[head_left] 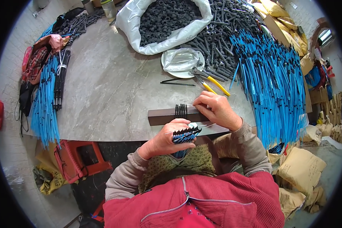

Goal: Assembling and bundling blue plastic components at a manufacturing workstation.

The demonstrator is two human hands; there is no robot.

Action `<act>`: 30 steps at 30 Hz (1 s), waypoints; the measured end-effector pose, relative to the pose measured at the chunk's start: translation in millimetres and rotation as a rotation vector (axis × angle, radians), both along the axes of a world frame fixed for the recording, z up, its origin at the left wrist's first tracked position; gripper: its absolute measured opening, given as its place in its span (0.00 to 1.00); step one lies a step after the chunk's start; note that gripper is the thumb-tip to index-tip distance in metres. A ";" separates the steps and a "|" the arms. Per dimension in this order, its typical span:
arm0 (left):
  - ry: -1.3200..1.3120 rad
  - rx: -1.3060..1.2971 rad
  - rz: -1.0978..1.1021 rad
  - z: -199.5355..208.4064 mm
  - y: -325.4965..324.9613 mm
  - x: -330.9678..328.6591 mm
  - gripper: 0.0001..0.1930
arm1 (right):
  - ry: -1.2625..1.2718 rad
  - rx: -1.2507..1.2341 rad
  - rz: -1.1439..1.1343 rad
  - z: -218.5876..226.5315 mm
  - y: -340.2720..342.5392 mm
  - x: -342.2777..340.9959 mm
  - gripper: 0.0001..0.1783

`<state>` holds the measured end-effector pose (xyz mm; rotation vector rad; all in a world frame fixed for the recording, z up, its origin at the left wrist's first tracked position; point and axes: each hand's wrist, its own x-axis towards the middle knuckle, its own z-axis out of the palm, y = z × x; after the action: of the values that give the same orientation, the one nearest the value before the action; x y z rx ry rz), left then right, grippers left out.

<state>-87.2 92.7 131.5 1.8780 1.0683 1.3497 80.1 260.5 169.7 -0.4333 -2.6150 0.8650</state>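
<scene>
My left hand (pixel 159 143) is wrapped round a bundle of thin blue rods with black ends (pixel 185 136), held at the table's near edge. Several thin silvery pins poke out around the top of this bundle. Just beyond it, a dark brown bar (pixel 159 118) lies on the table, with a row of slim black parts (pixel 181 111) on it. At the bar's right end, my right hand (pixel 219 110) has thumb and forefinger pinched together on what looks like a thin metal pin (pixel 190 105), whose tip points at the black parts.
Beyond the bar lie yellow-handled pliers (pixel 216 84), two black sticks (pixel 178 83) and a lined white dish of pins (pixel 182 74). A white sack (pixel 125 19) holds black fittings. Blue rods (pixel 271 87) pile up at right, more (pixel 45 102) at left. A red stool (pixel 79 159) stands below.
</scene>
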 end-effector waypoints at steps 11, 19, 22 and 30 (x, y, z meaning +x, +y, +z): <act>0.002 0.004 0.000 -0.6 0.5 -0.7 0.09 | 0.000 -0.025 0.002 1.1 0.1 -1.4 0.04; -0.003 0.011 0.011 -1.6 -0.8 -0.3 0.09 | -0.021 -0.031 -0.008 1.5 -0.6 -0.8 0.04; 0.003 0.018 0.008 -1.6 -0.8 -0.4 0.09 | -0.014 -0.048 -0.004 1.5 -0.6 -2.1 0.04; 0.006 0.012 0.003 -3.7 0.3 -1.5 0.09 | -0.002 -0.102 0.036 -2.0 3.7 -6.8 0.04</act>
<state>-88.7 93.1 127.8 1.8908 1.0689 1.3564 73.3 264.2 167.7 -0.4152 -2.5963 1.0141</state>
